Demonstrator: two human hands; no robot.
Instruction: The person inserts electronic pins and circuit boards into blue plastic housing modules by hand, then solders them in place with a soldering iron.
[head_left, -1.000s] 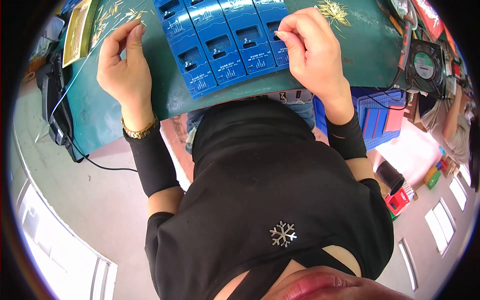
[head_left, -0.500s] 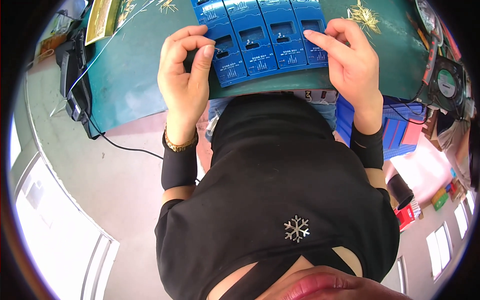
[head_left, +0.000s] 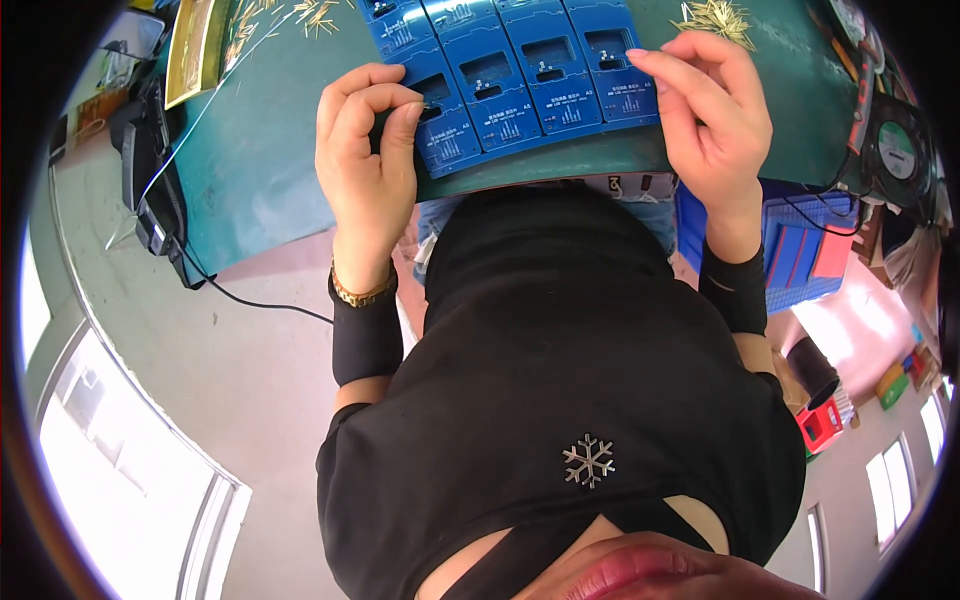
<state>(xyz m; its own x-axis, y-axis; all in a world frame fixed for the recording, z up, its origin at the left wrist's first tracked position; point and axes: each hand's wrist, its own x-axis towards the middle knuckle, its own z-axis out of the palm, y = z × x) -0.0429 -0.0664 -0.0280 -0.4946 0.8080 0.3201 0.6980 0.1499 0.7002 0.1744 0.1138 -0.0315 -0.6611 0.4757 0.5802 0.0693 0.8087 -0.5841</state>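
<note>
A blue panel of joined circuit boards (head_left: 510,115) lies at the near edge of the green work table, with rectangular cutouts and small parts on it. At the panel's left edge is my left hand (head_left: 365,130), its thumb and index fingertips pinched together over a cutout. Whatever sits between those tips is too small to name. My right hand (head_left: 715,110) is over the right edge, its index finger stretched out to the rightmost board by a cutout. The thumb stays apart from that fingertip, and the other fingers are loosely bent.
Thin gold-coloured pins (head_left: 715,20) lie in a pile behind my right hand. More stand near a yellow tray (head_left: 195,55) at the far left. A black device (head_left: 150,180) with a cable hangs on the table's left edge. A round fan (head_left: 897,150) and a red-handled tool (head_left: 862,110) are at the right.
The panel appears slightly further left and up in the picture. My right hand has shifted a little to the right, with its index fingertip still at the rightmost board. My left hand keeps its pinch.
</note>
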